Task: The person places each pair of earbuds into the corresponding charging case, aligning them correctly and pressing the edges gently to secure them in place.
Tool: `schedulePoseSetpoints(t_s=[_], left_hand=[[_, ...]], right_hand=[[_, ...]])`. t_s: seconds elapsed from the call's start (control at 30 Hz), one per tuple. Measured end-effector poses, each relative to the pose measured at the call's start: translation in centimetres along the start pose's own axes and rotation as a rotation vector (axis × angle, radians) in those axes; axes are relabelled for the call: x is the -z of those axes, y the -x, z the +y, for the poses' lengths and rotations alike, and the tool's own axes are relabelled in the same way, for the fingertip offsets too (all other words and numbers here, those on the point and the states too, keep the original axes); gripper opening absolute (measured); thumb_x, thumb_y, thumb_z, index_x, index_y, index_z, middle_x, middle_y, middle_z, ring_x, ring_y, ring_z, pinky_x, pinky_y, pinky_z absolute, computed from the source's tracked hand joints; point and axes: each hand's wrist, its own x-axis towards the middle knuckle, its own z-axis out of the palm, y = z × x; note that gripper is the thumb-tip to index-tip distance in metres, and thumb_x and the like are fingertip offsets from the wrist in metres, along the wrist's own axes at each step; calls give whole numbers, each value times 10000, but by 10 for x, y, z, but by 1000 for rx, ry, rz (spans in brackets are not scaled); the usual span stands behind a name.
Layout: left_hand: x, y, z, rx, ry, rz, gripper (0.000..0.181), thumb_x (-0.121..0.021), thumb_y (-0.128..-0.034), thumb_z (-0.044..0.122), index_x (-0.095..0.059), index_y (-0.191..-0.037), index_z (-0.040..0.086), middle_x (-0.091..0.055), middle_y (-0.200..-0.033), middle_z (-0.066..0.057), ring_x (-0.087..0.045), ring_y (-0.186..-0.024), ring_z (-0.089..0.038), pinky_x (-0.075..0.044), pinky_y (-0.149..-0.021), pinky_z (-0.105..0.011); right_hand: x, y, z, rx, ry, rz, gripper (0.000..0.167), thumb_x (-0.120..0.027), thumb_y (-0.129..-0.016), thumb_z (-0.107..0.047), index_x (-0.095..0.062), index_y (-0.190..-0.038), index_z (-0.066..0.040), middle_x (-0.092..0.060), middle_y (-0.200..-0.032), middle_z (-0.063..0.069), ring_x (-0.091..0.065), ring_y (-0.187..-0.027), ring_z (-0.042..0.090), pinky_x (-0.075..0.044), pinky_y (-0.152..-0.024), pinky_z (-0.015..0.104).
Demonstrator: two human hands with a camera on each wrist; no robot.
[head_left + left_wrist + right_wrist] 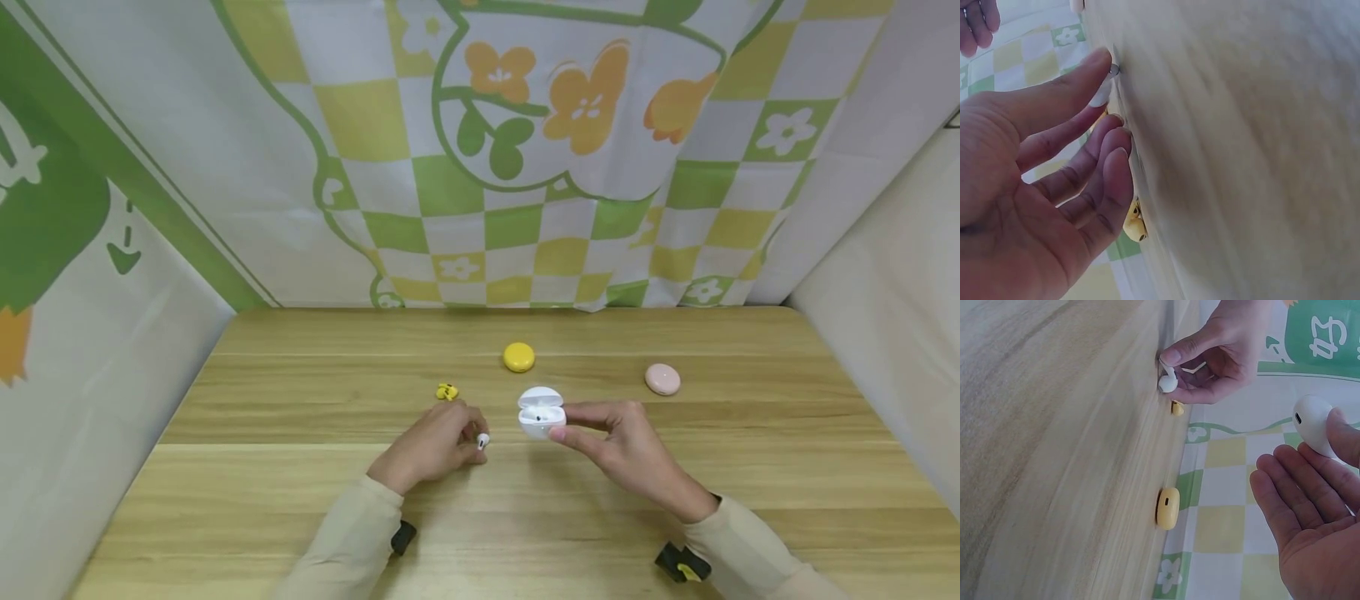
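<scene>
The left hand (438, 442) pinches a white earbud (483, 441) between thumb and finger, low over the table; in the left wrist view the earbud (1102, 92) shows partly behind the thumb. To its right, the right hand (630, 450) grips a white case (542, 423) by its right side, thumb in front, with the lid raised. Something small and dark shows inside the case. From the right wrist view the case (1314, 422) is held clear of the table, with several fingers of the right hand (1316, 512) extended below it.
Small yellow earbuds (447, 392) lie just beyond the left hand. A round yellow case (519, 357) stands behind the white one, and a round pink case (663, 379) is at the right. Patterned cloth (450, 200) hangs along the table's back edge.
</scene>
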Motion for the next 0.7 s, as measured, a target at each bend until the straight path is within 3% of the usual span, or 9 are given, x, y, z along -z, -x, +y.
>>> schedulePoseSetpoints(t_s=[0.2, 0.47, 0.7], left_hand=[[-2, -1, 2, 6, 59, 23, 193, -823, -847, 49, -649, -906, 107, -619, -802, 58, -585, -748, -91, -512, -685, -272], [-1, 0, 6, -15, 87, 89, 175, -783, -872, 14, -679, -1007, 50, -630, -806, 52, -593, -751, -86, -512, -702, -271], [0, 0, 8, -9, 98, 84, 156, -718, -910, -9, -700, -1065, 10, -652, -781, 63, -606, -716, -67, -511, -669, -268]], right_hand=[[0, 0, 1, 4, -2, -8, 196, -786, -887, -106, -784, -1070, -34, -750, -1096, 75, -706, -1051, 200, -565, -883, 352], [0, 0, 1, 11, -2, -2, 195, -794, -877, -102, -787, -1059, -32, -749, -1094, 82, -706, -1048, 200, -566, -882, 359], [0, 0, 1, 11, 1, 0, 195, -794, -877, -97, -787, -1061, -31, -751, -1090, 78, -705, -1042, 191, -567, -879, 355]])
